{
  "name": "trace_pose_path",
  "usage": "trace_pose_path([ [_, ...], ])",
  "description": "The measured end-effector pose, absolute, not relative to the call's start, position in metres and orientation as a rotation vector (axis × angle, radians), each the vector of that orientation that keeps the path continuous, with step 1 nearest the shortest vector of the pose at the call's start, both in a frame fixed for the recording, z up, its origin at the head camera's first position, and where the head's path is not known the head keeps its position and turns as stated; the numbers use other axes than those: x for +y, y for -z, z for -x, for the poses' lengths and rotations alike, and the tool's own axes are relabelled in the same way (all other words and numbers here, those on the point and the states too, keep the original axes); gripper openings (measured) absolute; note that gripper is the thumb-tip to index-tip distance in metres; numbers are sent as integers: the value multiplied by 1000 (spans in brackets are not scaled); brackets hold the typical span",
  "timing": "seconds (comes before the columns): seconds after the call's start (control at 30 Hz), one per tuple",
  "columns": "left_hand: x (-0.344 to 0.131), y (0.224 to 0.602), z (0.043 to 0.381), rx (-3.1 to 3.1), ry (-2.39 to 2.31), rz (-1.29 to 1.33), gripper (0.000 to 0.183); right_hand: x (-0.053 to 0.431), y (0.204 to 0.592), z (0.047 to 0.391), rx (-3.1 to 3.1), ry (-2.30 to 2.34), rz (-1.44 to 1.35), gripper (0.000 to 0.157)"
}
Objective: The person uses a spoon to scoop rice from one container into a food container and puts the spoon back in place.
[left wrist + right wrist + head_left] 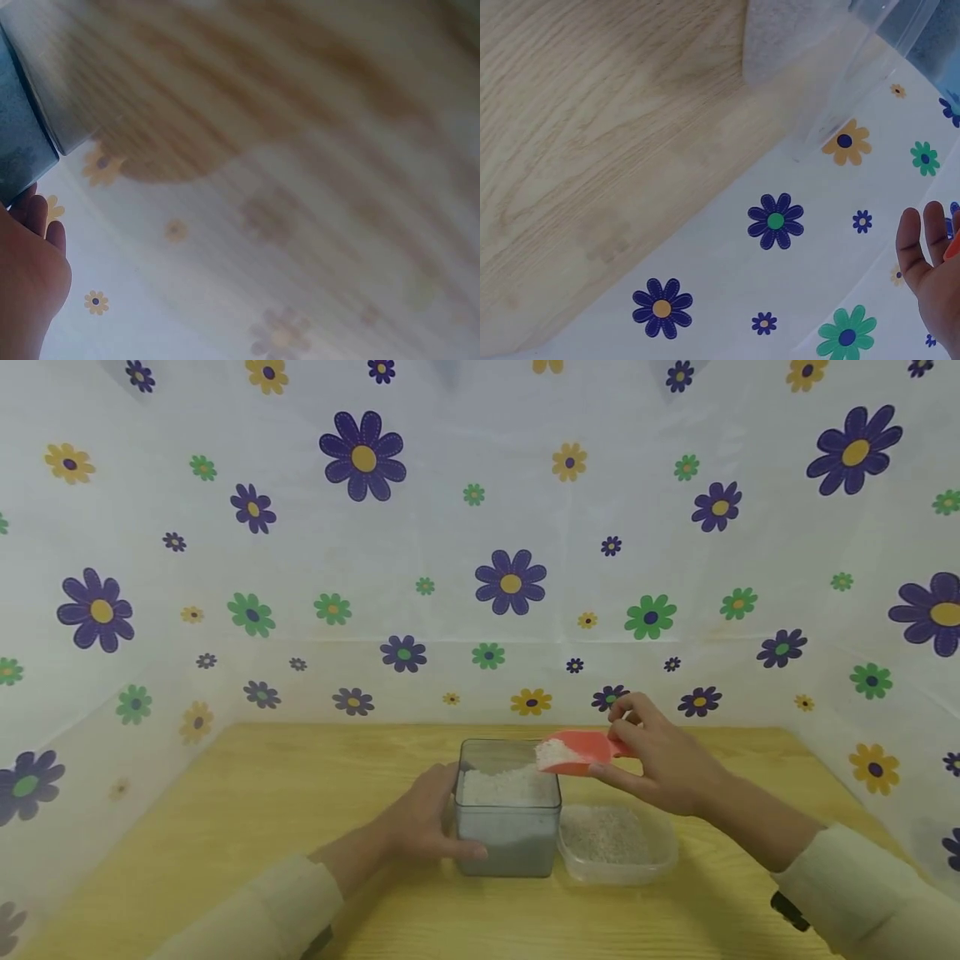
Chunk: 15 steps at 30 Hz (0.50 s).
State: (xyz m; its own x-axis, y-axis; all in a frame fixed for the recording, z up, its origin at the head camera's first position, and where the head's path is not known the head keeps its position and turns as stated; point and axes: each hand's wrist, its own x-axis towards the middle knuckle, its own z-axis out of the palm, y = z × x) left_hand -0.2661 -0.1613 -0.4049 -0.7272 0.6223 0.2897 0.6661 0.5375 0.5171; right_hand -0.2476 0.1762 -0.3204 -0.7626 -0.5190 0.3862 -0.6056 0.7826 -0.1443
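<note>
A coral-red scoop carries white grains that look like rice. My right hand pinches its handle, holding it above the right rim of a square, see-through grey container. The same white grains fill much of that container. At its left side my left hand grips it, thumb along the front and fingers round the far side. In the left wrist view, the left hand shows against a corner of the container. Only a sliver of the scoop shows in the right wrist view.
A low clear plastic tub with more grains stands right beside the grey container, under my right hand. Both stand on a wood-grain table. A white sheet with printed flowers hangs behind and along both sides.
</note>
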Motion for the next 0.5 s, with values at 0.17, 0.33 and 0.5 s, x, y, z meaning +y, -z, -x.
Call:
trace_pose_path([
  [0.17, -161, 403, 263, -2711, 955, 1076, 91, 190, 324, 246, -2633, -405, -841, 37],
  [0.33, -161, 402, 259, -2777, 890, 987, 96, 209, 327, 243, -2628, -412, -788, 29],
  [0.5, -161, 403, 259, -2774, 930, 996, 95, 226, 332, 240, -2661, -349, -758, 32],
])
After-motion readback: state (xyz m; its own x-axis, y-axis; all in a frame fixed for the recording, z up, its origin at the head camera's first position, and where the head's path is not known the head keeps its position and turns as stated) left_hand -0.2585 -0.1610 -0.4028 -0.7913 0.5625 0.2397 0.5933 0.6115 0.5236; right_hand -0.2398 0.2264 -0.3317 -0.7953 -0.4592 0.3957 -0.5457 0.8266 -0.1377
